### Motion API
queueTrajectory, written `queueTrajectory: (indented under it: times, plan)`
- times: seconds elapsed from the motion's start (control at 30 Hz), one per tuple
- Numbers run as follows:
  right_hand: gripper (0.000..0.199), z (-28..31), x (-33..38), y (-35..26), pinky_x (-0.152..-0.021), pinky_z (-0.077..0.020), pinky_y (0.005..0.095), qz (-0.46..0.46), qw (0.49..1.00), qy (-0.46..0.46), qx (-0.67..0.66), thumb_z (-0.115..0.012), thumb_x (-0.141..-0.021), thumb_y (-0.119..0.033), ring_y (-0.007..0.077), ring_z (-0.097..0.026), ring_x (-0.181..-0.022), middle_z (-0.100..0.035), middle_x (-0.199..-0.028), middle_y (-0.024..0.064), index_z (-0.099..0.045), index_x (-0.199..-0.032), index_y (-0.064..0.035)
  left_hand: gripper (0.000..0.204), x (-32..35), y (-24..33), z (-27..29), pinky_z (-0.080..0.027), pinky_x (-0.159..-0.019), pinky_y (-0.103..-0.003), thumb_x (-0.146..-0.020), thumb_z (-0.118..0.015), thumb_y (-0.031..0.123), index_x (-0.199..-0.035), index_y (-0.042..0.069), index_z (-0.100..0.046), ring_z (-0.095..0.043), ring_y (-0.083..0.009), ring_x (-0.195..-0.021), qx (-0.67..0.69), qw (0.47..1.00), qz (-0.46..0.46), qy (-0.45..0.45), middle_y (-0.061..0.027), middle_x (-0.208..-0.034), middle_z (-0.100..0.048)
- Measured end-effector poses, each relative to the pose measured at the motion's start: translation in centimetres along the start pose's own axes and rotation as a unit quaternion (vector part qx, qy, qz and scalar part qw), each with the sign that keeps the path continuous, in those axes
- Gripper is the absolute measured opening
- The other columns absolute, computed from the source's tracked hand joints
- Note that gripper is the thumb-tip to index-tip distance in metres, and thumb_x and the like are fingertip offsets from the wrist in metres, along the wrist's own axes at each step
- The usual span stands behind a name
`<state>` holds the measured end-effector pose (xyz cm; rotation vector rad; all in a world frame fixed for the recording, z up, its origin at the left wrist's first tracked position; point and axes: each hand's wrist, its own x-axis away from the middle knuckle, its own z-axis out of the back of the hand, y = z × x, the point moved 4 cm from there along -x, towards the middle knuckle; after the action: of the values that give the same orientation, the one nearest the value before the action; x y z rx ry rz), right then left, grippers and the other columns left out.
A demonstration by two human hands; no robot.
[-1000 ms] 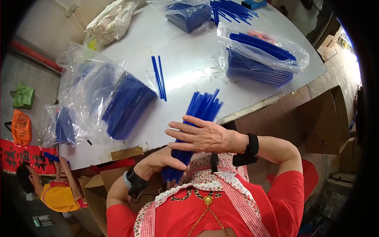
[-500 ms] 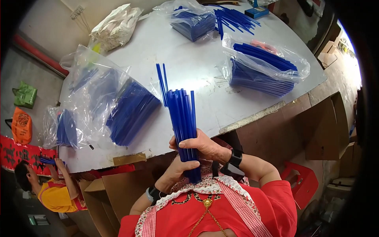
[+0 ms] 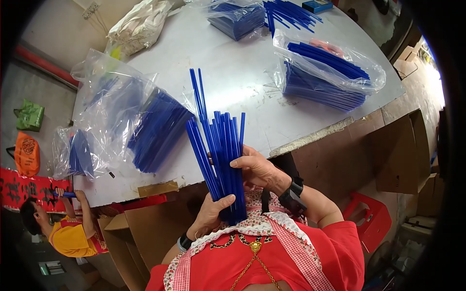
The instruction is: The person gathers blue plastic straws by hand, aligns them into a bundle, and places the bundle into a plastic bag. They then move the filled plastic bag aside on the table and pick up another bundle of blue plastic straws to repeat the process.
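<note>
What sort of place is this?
Probably a small packing workshop: bagged blue sticks on a white table, an open cardboard box by its edge, and a nearby co-worker holding similar sticks.

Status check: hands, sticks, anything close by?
Left hand gripping bundle low, right hand higher up. Bundle splayed at far end. Two loose sticks on table beyond.

Most fingers of the left hand [image 3: 211, 213] are hidden behind a bundle of blue tubes [image 3: 227, 165], which partly covers the right hand's [image 3: 262, 170] fingers too. The top edge crops a white sack [image 3: 137, 28].
</note>
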<state>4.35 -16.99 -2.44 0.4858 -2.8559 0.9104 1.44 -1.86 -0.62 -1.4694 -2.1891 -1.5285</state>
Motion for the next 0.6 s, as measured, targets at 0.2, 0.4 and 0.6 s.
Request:
queueTrajectory:
  times: [0.2, 0.4, 0.6]
  plan:
    - [0.064, 0.9, 0.2, 0.4, -0.098, -0.0473, 0.0489, -0.009, 0.997, -0.004, -0.073, -0.06, -0.076, -0.003, 0.0278, -0.057, -0.114, -0.054, -0.128, 0.0158, -0.038, -0.137, -0.0036, 0.047, 0.1, 0.2, -0.2, -0.054, -0.08, -0.032, -0.083, -0.073, 0.016, -0.122, 0.0, -0.054, -0.064, -0.0172, -0.092, -0.001, 1.0, -0.009, 0.01, -0.0098, -0.106, -0.065]
    - [0.075, 0.9, 0.3, 0.4, -0.104, -0.04, 0.0519, 0.007, 0.992, -0.022, -0.126, -0.059, -0.071, -0.004, 0.0306, -0.051, -0.121, -0.05, -0.133, 0.0158, -0.036, -0.141, -0.0081, 0.052, -0.2, -0.8, 1.2, -0.057, -0.079, -0.034, -0.082, -0.073, 0.018, -0.125, 0.0, -0.051, -0.064, -0.0194, -0.094, -0.023, 0.999, -0.013, 0.035, -0.0105, -0.107, -0.063]
    - [0.077, 1.8, 0.6, 0.7, -0.106, -0.0364, 0.0518, 0.005, 0.988, -0.017, -0.153, -0.057, -0.069, -0.005, 0.0318, -0.047, -0.126, -0.046, -0.139, 0.0161, -0.035, -0.143, -0.0103, 0.052, -0.3, -1.1, 1.7, -0.057, -0.08, -0.035, -0.083, -0.072, 0.017, -0.127, 0.0, -0.05, -0.064, -0.0204, -0.098, -0.029, 0.998, -0.012, 0.048, -0.0127, -0.112, -0.062]
